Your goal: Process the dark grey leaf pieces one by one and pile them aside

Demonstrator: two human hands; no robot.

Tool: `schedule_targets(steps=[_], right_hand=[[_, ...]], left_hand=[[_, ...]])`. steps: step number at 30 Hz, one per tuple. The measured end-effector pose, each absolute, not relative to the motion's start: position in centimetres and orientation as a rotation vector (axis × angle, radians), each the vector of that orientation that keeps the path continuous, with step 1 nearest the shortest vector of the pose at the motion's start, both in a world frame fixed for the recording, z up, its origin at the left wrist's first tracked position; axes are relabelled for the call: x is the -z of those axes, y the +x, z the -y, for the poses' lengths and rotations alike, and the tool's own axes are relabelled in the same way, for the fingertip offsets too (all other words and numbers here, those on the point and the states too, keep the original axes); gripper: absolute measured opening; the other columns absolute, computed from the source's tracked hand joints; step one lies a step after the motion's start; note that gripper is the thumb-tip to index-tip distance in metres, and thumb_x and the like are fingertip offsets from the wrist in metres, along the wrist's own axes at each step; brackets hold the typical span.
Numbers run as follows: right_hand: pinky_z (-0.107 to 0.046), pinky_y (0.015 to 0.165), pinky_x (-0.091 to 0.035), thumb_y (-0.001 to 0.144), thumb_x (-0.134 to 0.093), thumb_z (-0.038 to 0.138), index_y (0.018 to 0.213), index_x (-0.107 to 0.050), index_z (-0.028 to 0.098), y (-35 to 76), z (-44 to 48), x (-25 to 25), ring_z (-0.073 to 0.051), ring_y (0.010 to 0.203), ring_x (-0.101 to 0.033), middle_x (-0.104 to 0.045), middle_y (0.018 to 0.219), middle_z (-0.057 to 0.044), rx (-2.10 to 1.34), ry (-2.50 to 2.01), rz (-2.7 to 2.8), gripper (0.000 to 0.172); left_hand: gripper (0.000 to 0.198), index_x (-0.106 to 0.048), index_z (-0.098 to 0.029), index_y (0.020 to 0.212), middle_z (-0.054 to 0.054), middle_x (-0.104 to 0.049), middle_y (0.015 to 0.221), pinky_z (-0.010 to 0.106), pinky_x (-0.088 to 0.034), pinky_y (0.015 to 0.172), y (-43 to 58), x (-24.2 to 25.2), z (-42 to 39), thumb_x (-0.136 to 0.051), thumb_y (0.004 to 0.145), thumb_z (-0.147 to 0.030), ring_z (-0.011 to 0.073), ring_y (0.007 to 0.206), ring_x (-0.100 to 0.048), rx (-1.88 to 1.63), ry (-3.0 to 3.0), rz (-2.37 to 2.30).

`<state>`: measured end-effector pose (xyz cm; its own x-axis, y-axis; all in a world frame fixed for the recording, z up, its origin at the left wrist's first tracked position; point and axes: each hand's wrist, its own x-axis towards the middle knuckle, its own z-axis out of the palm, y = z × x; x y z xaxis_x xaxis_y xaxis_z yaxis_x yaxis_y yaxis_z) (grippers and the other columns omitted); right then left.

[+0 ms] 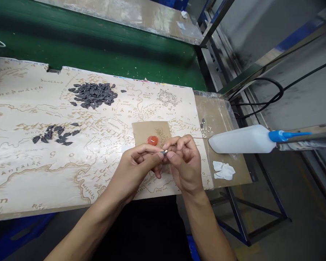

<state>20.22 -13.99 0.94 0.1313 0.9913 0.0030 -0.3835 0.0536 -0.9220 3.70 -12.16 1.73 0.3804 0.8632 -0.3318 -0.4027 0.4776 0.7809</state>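
Observation:
My left hand (137, 165) and my right hand (185, 163) meet over the near edge of the table, fingertips pinched together on one tiny dark piece (164, 153) tipped with a speck of white. Just behind the fingers lies a brown card (143, 132) with a red wax-like disc (152, 140) on it. A large heap of small dark leaf-shaped pieces (93, 95) lies at the back of the map-printed sheet (29, 163). A smaller scatter of the same dark pieces (55, 133) lies to the left.
A white squeeze bottle with a blue nozzle (244, 139) lies on its side at the table's right end. Crumpled white scraps (223, 170) and small silver bits (203, 127) lie near it. A green surface (97, 43) runs behind the table; black cables (263, 98) hang at right.

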Motion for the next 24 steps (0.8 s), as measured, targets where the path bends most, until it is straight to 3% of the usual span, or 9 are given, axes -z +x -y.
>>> schedule_targets(steps=[5,13,24], right_hand=[[-0.028,0.067,-0.062,0.098,-0.092,0.022,0.096,-0.056,0.027,20.9,13.9,-1.1,-0.012,0.071,-0.072,-0.080,0.101,0.001,-1.234,-0.958,0.975,0.036],[-0.028,0.075,-0.063,0.102,-0.085,0.013,0.096,-0.057,0.027,21.1,14.0,-1.8,-0.013,0.081,-0.076,-0.081,0.103,0.000,-1.168,-0.965,1.110,0.032],[-0.031,0.076,-0.065,0.106,-0.081,0.015,0.095,-0.052,0.029,21.0,14.2,-1.7,-0.016,0.083,-0.076,-0.080,0.104,0.000,-1.083,-1.000,1.217,0.034]], left_hand=[[0.011,-0.091,-0.019,0.097,0.004,-0.086,0.091,0.023,-0.059,0.061,3.2,-1.9,11.9,-0.093,0.094,-0.030,0.0106,0.059,-0.072,-0.830,0.668,-0.775],[0.017,-0.090,-0.019,0.094,0.002,-0.079,0.074,0.022,-0.056,0.057,2.8,-1.7,11.8,-0.097,0.090,-0.034,0.0116,0.056,-0.070,-0.801,0.637,-0.810],[0.019,-0.091,-0.017,0.086,0.002,-0.074,0.070,0.021,-0.053,0.059,2.4,-2.1,11.3,-0.099,0.086,-0.034,0.0094,0.054,-0.066,-0.736,0.577,-0.779]])
